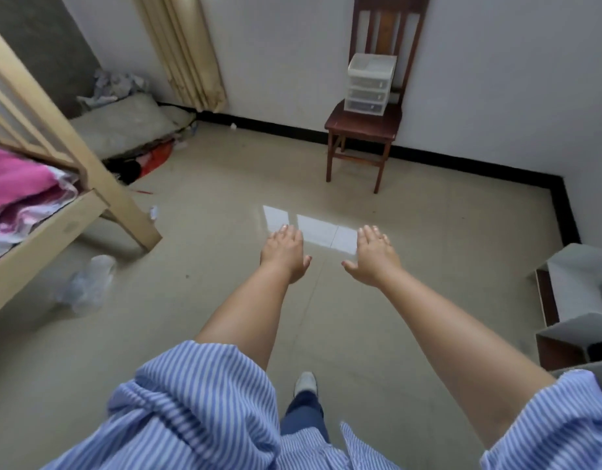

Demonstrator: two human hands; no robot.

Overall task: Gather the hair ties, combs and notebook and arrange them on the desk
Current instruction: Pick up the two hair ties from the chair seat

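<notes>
Both arms stretch out in front of me over a bare tiled floor. My left hand [285, 253] is flat, palm down, fingers apart, holding nothing. My right hand [372, 256] mirrors it a little to the right, also flat and holding nothing. No hair ties, combs or notebook show in the head view. A clear plastic drawer unit [369, 84] with three drawers stands on a dark wooden chair [362, 125] against the far wall; what the drawers hold I cannot make out.
A wooden bed frame [89, 171] with pink bedding [18, 184] fills the left side. A crumpled plastic bag [87, 283] lies on the floor beside it. Cushions and clutter sit in the far left corner. Grey and brown furniture [577, 307] juts in at the right edge.
</notes>
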